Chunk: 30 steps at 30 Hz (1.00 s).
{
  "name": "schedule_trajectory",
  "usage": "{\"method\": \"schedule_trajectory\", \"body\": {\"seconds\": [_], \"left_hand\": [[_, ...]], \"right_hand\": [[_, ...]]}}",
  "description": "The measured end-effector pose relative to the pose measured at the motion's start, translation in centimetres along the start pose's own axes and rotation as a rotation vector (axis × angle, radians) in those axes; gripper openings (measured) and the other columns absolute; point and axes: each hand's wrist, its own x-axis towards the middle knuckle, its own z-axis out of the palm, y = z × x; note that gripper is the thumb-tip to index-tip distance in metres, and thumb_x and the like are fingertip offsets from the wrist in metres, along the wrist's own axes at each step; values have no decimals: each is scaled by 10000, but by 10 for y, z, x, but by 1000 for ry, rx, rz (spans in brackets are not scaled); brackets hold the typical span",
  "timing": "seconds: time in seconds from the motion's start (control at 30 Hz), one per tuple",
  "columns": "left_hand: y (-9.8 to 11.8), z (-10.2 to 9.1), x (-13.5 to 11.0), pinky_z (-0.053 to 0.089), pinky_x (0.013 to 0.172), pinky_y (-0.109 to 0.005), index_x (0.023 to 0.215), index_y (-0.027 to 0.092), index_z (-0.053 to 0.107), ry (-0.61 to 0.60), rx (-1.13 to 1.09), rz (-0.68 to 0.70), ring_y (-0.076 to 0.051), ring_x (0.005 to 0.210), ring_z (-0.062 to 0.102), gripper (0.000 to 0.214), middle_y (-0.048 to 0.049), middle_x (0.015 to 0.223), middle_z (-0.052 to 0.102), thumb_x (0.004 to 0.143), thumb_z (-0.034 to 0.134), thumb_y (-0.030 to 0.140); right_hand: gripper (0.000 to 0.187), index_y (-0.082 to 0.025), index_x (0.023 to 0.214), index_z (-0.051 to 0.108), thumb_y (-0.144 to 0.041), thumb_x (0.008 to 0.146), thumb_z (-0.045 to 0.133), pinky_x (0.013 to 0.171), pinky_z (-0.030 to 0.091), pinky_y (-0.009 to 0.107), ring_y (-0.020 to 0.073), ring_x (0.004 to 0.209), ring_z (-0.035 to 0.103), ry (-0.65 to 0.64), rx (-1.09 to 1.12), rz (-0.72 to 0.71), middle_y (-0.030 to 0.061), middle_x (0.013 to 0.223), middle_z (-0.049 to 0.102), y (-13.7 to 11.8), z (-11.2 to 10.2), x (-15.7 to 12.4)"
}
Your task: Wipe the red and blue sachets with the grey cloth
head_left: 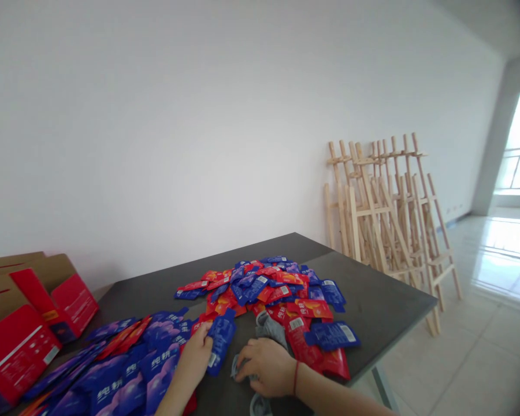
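My left hand grips the edge of a blue pouch, thumb on top, and holds it tilted upright over the table. My right hand lies to its right with fingers curled over a crumpled grey cloth; parts of the cloth stick out above and below the hand. A red cord circles the right wrist. Beyond both hands spreads a loose heap of red and blue pouches. Left of my left hand lie larger overlapping rows of blue pouches with several red ones among them.
Two open red cardboard boxes stand at the table's left side. The dark table reaches to a right edge above a tiled floor. Several wooden easels lean against the white wall behind, on the right.
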Motion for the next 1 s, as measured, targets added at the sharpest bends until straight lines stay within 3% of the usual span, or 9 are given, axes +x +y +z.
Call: {"method": "schedule_trajectory", "body": {"seconds": [0.07,0.2,0.33,0.43,0.6,0.67,0.73,0.83,1.0], "left_hand": [[4,-24,1,395,1021,-354,1160,161,562,74,146,5,-224,1117,611,394,-97,1148,676,835,346,105],[4,-76,-8,449,955,-364,1265,116,508,197,707,-43,-255,1083,648,423,-161,1189,667,904,294,171],[2,-95,-23,496,820,-352,1180,76,561,306,1026,-89,-266,973,675,419,-184,1100,670,880,268,89],[1,-79,-28,498,736,-353,1087,47,603,263,1179,-60,-276,927,668,437,-209,1086,631,857,233,16],[-5,-51,-22,492,719,-325,1023,66,633,53,1141,-38,-237,876,678,449,-180,1075,621,861,220,-6],[-2,-46,-17,490,771,-339,1050,59,628,89,1147,-14,-256,948,659,422,-185,1091,618,861,254,11],[4,-35,-9,474,851,-350,1068,80,631,135,1113,105,-267,1035,621,389,-169,1095,627,862,303,42],[16,-3,10,437,946,-343,1048,143,653,113,1012,302,-242,1092,585,367,-124,1098,649,879,333,87],[23,48,51,416,1012,-428,1262,91,554,117,964,302,-284,1263,502,471,-209,1353,542,857,319,35]], "right_hand": [[289,-258,1076,705,-247,813,584,865,417,337,203,996,558,22,16,28,-12,1161,666,-1,1,1],[298,-254,1081,705,-246,812,576,870,420,333,201,996,561,32,32,44,-4,1168,665,-4,0,2],[304,-256,1084,703,-236,810,573,872,416,333,202,991,565,32,33,39,-3,1164,667,-4,0,3],[295,-249,1080,702,-241,813,577,871,415,332,201,987,564,39,28,34,-7,1166,666,-5,-1,3],[289,-243,1076,700,-240,814,576,860,416,326,196,980,565,43,31,41,-2,1161,668,-5,-1,2],[295,-249,1078,699,-245,809,579,855,418,323,195,981,565,38,31,33,-2,1162,668,-5,-1,2],[298,-250,1079,700,-250,807,579,857,418,325,196,979,564,36,32,24,-2,1163,668,-4,0,3],[293,-248,1068,705,-248,804,578,860,418,325,198,967,567,45,37,31,-3,1157,672,-4,1,3],[302,-240,1070,700,-234,797,571,882,417,313,191,981,578,79,71,30,-1,1159,671,-1,2,2]]}}
